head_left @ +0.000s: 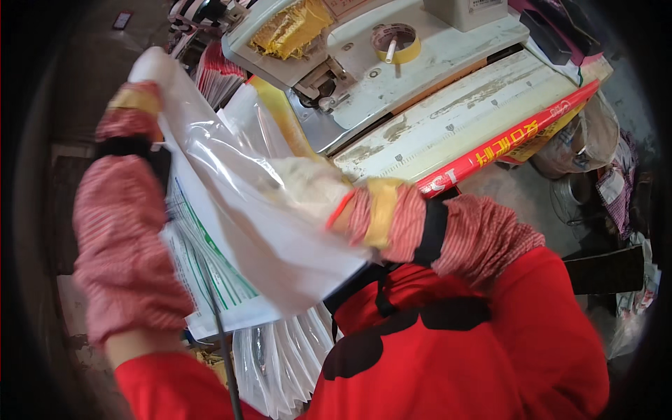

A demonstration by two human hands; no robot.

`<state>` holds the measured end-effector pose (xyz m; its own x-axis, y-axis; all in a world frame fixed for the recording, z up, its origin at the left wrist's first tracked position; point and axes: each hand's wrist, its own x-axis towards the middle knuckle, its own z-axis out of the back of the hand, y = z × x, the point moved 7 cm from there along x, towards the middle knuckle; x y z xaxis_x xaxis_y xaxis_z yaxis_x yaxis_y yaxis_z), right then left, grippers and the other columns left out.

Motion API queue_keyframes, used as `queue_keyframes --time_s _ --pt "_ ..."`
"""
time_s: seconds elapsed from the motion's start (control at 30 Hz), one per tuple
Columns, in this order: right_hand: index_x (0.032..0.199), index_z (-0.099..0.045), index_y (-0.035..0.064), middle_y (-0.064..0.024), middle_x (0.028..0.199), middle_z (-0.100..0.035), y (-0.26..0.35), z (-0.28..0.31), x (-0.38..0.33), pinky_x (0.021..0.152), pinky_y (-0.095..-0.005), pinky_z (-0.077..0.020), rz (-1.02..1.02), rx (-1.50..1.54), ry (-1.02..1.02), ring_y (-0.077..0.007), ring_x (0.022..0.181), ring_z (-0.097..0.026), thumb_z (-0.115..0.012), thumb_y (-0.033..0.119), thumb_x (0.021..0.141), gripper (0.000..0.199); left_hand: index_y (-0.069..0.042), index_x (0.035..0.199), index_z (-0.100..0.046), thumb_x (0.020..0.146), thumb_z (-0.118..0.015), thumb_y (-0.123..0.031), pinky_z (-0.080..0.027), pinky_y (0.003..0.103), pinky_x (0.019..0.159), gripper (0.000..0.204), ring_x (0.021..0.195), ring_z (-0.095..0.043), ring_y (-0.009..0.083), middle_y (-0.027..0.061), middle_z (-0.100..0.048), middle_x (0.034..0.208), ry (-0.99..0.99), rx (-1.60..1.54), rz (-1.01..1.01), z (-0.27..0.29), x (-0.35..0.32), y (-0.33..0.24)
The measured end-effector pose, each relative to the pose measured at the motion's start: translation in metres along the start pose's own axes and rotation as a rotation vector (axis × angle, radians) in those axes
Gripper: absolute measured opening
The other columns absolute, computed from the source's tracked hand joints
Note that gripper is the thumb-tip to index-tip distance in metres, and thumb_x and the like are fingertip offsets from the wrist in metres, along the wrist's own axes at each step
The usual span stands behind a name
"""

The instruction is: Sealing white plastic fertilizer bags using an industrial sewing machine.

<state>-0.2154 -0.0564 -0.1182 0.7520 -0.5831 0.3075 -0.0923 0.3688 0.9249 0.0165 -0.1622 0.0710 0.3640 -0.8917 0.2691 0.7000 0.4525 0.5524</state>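
Note:
A large white plastic bag (pixel 245 210) with green print hangs slanted in front of me, its glossy side catching the light. At its upper left corner, my left hand (pixel 150 68) in a white glove is closed on the plastic and holds it up. Lower down, my right hand (pixel 308 187), also in a pale glove, lies against the bag's right part. Motion smears its fingers, so their grip does not show. Beyond the bag stands a pale sewing machine (pixel 357 91), with its needle area (pixel 325 84) close to the bag's upper edge.
A yellow tape roll (pixel 395 43) rests on the machine. Along the worn white worktable (pixel 448 122) lies a red and yellow printed bag (pixel 511 140). Folded clear bags (pixel 283 364) hang below the held bag. Bundled plastic (pixel 581 140) sits at the right; a phone-like object (pixel 122 19) lies far left.

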Motion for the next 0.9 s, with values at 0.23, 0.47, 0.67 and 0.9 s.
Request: queue_keyframes --time_s 0.23,0.47,0.67,0.9 --pt "0.129 -0.049 0.0021 -0.0159 0.117 -0.059 -0.032 0.082 -0.111 0.093 -0.0359 -0.0445 -0.13 0.237 0.226 -0.0248 0.108 -0.057 -0.059 0.022 0.085 0.049 -0.01 0.088 -0.063 0.084 -0.051 -0.015 -0.05 0.041 0.05 0.014 0.063 -0.065 0.0243 0.0061 -0.065 0.075 -0.033 0.028 -0.33 -0.152 -0.094 -0.166" --pt "0.128 -0.052 0.0077 -0.0119 0.106 -0.061 -0.075 0.094 -0.144 0.082 -0.0337 -0.0484 -0.26 0.182 0.153 -0.0236 0.093 -0.061 -0.067 0.028 0.078 0.056 -0.009 0.089 -0.064 0.081 -0.058 -0.011 -0.049 0.038 0.061 0.01 0.074 -0.064 0.0271 0.0094 -0.063 0.083 -0.393 -0.688 -0.456 -0.13 -0.113 -0.158" --pt "0.121 -0.057 0.0069 -0.014 0.087 -0.063 -0.038 0.096 -0.137 0.066 -0.0382 -0.0519 -0.246 -0.463 0.277 -0.0305 0.074 -0.063 -0.067 0.03 0.072 0.055 -0.009 0.081 -0.065 0.078 -0.061 -0.01 -0.049 0.035 0.07 0.006 0.084 -0.061 0.0289 0.0095 -0.062 0.091 -0.112 -0.822 -0.425 -0.147 -0.097 -0.163" --pt "0.104 -0.06 0.0048 -0.012 0.078 -0.065 -0.026 0.096 -0.129 0.06 -0.0384 -0.052 -0.241 -0.537 0.319 -0.0288 0.069 -0.065 -0.064 0.033 0.072 0.043 -0.011 0.088 -0.067 0.084 -0.059 -0.019 -0.049 0.039 0.069 0.012 0.079 -0.061 0.0319 0.0119 -0.062 0.082 0.042 -0.732 -0.425 -0.122 -0.116 -0.15"
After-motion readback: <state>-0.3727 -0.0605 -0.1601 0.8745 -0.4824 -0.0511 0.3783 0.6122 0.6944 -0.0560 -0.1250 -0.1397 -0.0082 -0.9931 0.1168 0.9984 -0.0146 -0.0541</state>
